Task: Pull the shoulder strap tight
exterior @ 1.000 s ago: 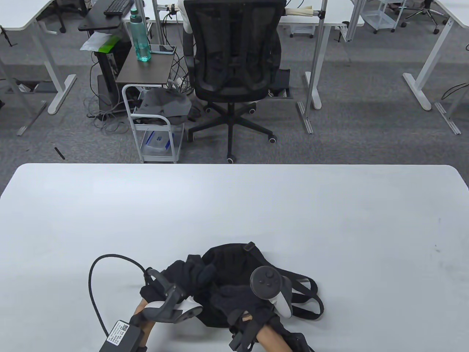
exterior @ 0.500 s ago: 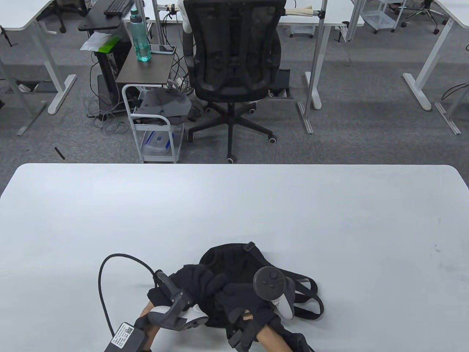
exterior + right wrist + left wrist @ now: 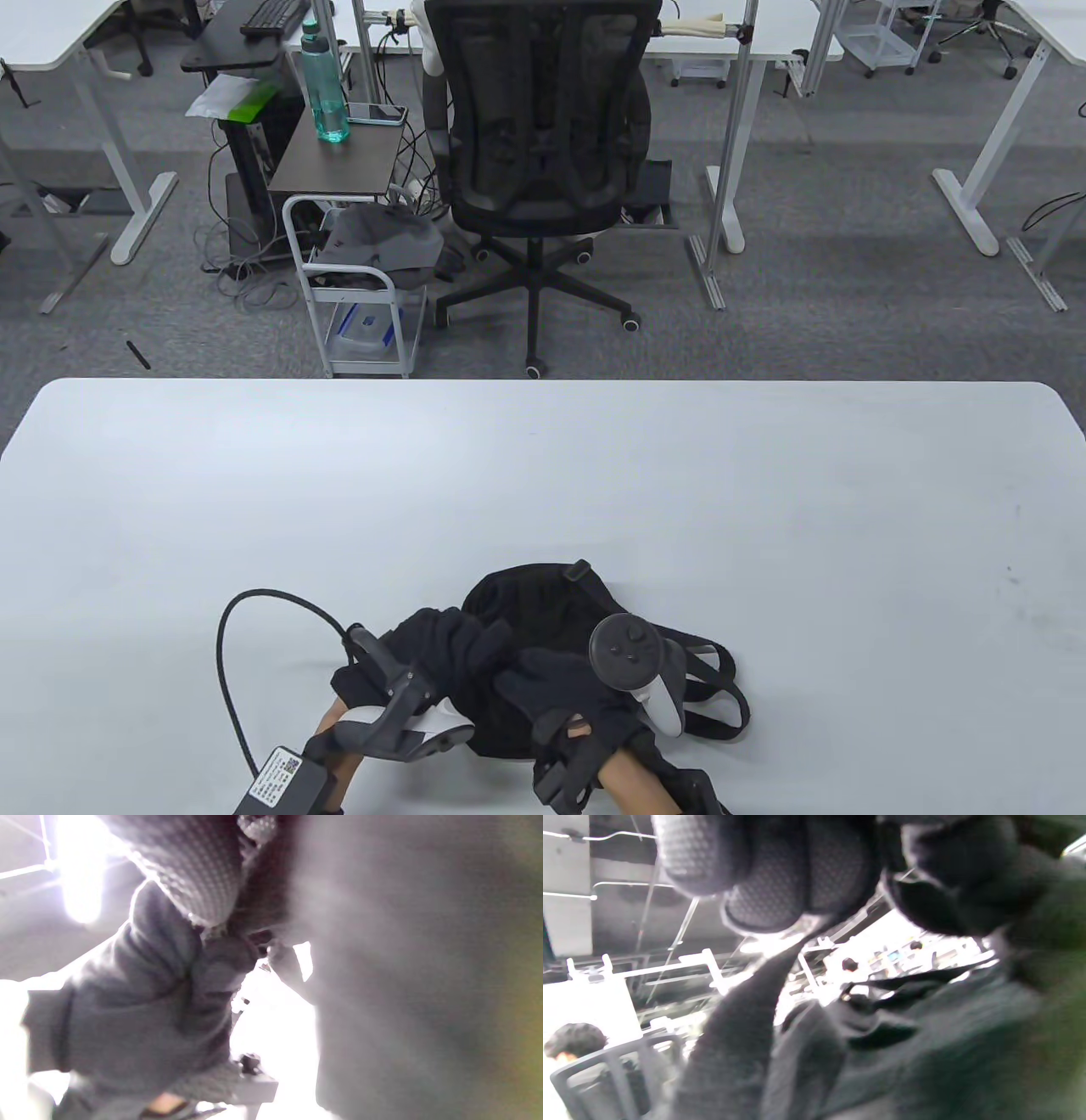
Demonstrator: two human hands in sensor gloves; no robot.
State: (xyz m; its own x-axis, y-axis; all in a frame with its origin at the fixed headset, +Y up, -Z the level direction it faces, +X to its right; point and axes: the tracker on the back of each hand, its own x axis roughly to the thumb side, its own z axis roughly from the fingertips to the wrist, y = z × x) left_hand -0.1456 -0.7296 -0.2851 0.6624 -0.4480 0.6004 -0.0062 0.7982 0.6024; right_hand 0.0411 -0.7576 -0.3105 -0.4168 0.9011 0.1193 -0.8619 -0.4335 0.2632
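A black backpack [image 3: 543, 594] lies flat near the table's front edge, its shoulder straps [image 3: 721, 709] looped out to the right. My left hand [image 3: 462, 645] and right hand [image 3: 551, 679] meet on the bag's near part, fingers touching. In the left wrist view my left fingertips [image 3: 772, 887] pinch a black strap [image 3: 738, 1035] that runs down from them, and the right glove [image 3: 967, 882] sits close beside them. In the blurred right wrist view my right fingers [image 3: 199, 870] curl against the dark bag [image 3: 403, 984], with the left glove [image 3: 140, 1005] just across from them.
The white table [image 3: 543, 475] stretches wide behind and beside the bag. A black cable [image 3: 233, 620] arcs from the left wrist unit over the table. A black office chair [image 3: 543, 153] and a small cart [image 3: 356, 289] stand on the floor beyond the far edge.
The hands have drawn together over the bag's near part. The left hand shifted right, then slightly back left; the right hand's fingers slid left to meet it. The bag has barely moved.
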